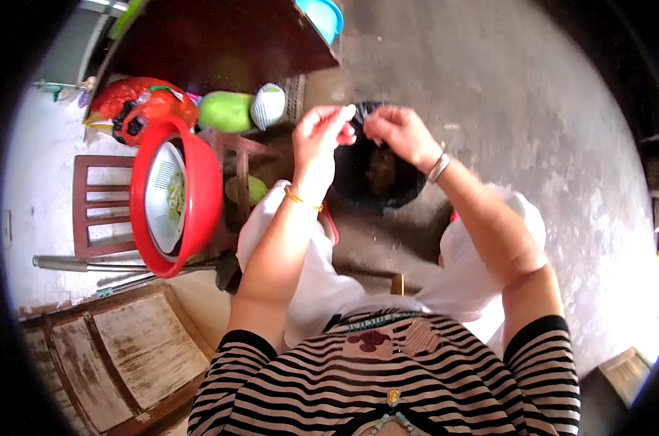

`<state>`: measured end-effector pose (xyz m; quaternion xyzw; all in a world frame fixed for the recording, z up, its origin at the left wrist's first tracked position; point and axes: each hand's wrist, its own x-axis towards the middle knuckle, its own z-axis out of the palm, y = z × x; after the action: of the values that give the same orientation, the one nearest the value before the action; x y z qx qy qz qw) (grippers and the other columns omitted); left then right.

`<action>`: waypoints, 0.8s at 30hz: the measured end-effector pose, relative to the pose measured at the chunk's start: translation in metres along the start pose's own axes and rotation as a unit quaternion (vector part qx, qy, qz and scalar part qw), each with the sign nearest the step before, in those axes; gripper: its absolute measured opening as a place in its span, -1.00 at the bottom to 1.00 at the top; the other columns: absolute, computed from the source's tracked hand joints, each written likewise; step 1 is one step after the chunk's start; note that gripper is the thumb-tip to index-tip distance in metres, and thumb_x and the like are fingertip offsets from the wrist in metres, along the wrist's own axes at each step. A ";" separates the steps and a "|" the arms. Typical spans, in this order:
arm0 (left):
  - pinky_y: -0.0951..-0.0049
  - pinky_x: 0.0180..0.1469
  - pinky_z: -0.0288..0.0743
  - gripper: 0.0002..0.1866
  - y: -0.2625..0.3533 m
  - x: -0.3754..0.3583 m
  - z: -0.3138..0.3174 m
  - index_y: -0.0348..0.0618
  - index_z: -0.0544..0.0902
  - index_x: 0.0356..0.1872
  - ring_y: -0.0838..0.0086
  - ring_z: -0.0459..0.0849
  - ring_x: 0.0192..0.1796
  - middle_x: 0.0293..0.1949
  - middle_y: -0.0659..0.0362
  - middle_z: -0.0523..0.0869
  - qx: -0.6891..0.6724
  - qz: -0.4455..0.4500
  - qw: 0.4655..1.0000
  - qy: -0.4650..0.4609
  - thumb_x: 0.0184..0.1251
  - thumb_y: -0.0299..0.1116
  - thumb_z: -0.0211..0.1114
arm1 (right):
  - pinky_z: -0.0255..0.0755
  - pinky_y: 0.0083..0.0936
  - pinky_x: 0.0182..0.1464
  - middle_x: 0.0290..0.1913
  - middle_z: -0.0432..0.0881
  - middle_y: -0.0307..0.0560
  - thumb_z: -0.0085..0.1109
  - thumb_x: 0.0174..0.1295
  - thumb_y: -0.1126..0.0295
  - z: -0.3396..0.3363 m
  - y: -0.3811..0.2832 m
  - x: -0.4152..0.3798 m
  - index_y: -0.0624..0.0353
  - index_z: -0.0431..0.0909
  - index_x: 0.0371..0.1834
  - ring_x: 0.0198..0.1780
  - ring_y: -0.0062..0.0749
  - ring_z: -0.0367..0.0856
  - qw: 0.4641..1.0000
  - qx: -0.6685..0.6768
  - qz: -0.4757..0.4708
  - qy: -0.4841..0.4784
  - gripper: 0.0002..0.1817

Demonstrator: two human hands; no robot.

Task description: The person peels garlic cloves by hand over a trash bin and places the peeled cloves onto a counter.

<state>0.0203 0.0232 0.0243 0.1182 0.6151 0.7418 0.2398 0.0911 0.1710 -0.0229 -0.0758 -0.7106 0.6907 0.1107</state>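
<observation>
My left hand [322, 134] and my right hand [395, 131] are raised close together over a black bag [376, 174] on the floor between my knees. My left fingers pinch a small white piece [349, 111], perhaps a garlic clove. My right fingertips meet it from the other side. A gold bangle sits on my left wrist and a silver watch on my right wrist.
A red basin [198, 196] holding a white colander [159, 192] with green bits stands on a wooden stool at left. Behind it are a green gourd [226, 110], a red bag [137, 102] and a dark table [220, 36]. A wooden door panel [126, 349] lies at lower left. Grey concrete floor [518, 94] spreads right.
</observation>
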 end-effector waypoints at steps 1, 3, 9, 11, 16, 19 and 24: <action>0.64 -0.41 0.49 -0.87 0.001 0.000 -0.003 -0.19 0.57 -0.31 0.64 0.55 -0.49 -0.46 0.27 0.61 0.038 0.015 0.999 0.017 0.21 -0.40 0.30 | 0.42 -0.44 -0.35 -0.51 0.61 -0.07 0.18 0.10 0.32 -0.002 -0.001 -0.001 0.16 0.60 -0.47 -0.48 -0.34 0.55 0.989 -0.147 -0.018 0.005 -0.85; 0.65 -0.44 0.46 -0.88 0.009 -0.002 -0.007 -0.15 0.56 -0.34 0.65 0.54 -0.51 -0.52 0.31 0.59 0.074 0.050 0.996 0.032 0.19 -0.39 0.33 | 0.46 -0.31 -0.31 -0.48 0.60 0.02 0.23 0.00 0.25 -0.002 0.003 0.000 0.10 0.62 -0.53 -0.42 -0.12 0.58 0.955 -0.289 -0.070 -0.010 -0.84; 0.68 -0.49 0.47 -0.84 0.073 0.008 -0.004 -0.18 0.54 -0.32 0.66 0.55 -0.49 -0.46 0.28 0.59 0.025 0.188 0.980 0.052 0.14 -0.49 0.36 | 0.46 -0.31 -0.31 -0.49 0.58 0.00 0.07 -0.15 0.56 0.008 0.016 0.005 0.09 0.52 -0.52 -0.37 -0.11 0.58 0.962 -0.230 -0.145 0.032 -0.88; 0.69 -0.52 0.46 -0.84 0.125 0.005 0.008 -0.17 0.53 -0.33 0.67 0.54 -0.51 -0.47 0.29 0.59 0.057 0.254 0.964 0.045 0.13 -0.50 0.36 | 0.47 -0.30 -0.31 -0.49 0.61 0.02 0.01 -0.01 0.42 0.007 0.010 0.000 0.11 0.53 -0.49 -0.37 -0.10 0.61 0.969 -0.218 -0.115 -0.031 -0.91; 0.68 -0.50 0.40 -0.87 0.247 0.042 0.016 -0.17 0.55 -0.38 0.70 0.51 -0.52 -0.52 0.32 0.60 0.226 0.421 0.876 0.067 0.14 -0.45 0.35 | 0.48 -0.31 -0.26 -0.45 0.62 0.02 0.08 0.12 0.29 0.009 0.008 -0.012 0.09 0.54 -0.32 -0.33 -0.11 0.62 0.968 -0.240 -0.068 -0.035 -0.84; 0.61 -0.40 0.43 -0.86 0.306 0.122 -0.006 -0.20 0.57 -0.45 0.64 0.53 -0.49 -0.52 0.28 0.64 0.329 0.479 0.800 0.147 0.07 -0.42 0.38 | 0.48 -0.29 -0.30 -0.46 0.63 -0.01 0.12 0.07 0.30 0.003 0.013 -0.015 0.08 0.56 -0.33 -0.36 -0.09 0.61 0.957 -0.271 -0.093 -0.045 -0.85; 0.59 -0.28 0.40 -0.85 0.351 0.204 -0.018 -0.21 0.59 -0.44 0.61 0.51 -0.38 -0.45 0.26 0.62 0.396 0.353 0.826 0.193 0.04 -0.43 0.41 | 0.48 -0.27 -0.32 -0.47 0.62 -0.01 0.09 0.07 0.31 -0.002 0.001 -0.017 0.06 0.57 -0.38 -0.38 -0.07 0.61 0.942 -0.295 -0.126 -0.096 -0.88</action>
<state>-0.2364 0.0648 0.3365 0.2662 0.8059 0.4766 -0.2294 0.1084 0.1684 -0.0246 0.0518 -0.8936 0.4343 0.1014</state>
